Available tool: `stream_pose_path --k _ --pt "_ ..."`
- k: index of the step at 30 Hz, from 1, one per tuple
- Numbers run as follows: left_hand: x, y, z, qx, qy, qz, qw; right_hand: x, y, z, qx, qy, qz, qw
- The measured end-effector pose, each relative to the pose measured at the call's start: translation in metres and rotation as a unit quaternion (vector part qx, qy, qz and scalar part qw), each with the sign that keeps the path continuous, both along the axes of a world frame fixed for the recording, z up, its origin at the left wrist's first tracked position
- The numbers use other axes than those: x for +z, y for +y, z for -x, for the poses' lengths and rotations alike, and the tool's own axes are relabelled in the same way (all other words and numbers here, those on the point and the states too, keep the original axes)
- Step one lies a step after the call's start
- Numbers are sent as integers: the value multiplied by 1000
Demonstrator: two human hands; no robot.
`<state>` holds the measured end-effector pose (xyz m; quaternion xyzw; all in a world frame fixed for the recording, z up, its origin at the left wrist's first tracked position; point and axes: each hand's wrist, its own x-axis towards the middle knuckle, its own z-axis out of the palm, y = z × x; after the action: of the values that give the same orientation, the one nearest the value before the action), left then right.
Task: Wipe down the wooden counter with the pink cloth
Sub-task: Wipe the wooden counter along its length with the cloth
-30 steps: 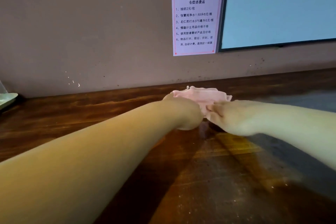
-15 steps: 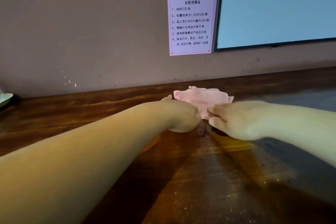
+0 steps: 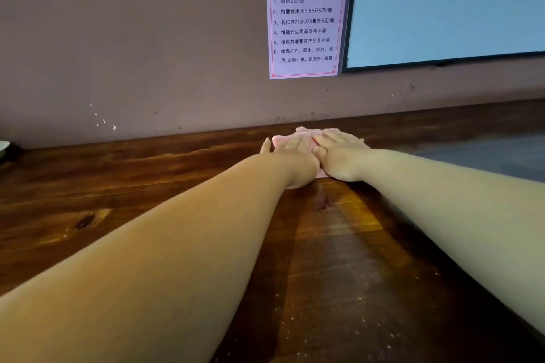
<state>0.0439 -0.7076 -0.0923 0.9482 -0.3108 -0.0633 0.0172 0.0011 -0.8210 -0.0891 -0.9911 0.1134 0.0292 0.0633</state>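
Note:
The pink cloth (image 3: 306,134) lies on the dark wooden counter (image 3: 147,180), close to the back wall. Both arms reach far forward over the wood. My left hand (image 3: 295,156) lies flat on the cloth's left half, fingers stretched out and the thumb off to the left on the wood. My right hand (image 3: 339,153) presses flat on the right half, side by side with the left. Most of the cloth is hidden beneath the two hands; only its far edge and a small near corner show.
A brownish wall runs along the counter's back edge, with a pink-bordered printed notice (image 3: 306,13) and a pale dark-framed screen (image 3: 442,6) on it. A whitish object (image 3: 3,147) peeks in at the far left. White specks dot the near wood (image 3: 362,312).
Both hands slid forward from the cloth's near edge onto its top, flattening it and pushing it toward the wall. The view tilted slightly, so the notice sits higher.

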Motion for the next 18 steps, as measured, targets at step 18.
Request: stream_pose_path --k 18 --pt "-8 30 7 -42 -44 -75 995 -13 12 14 55 44 26 997"
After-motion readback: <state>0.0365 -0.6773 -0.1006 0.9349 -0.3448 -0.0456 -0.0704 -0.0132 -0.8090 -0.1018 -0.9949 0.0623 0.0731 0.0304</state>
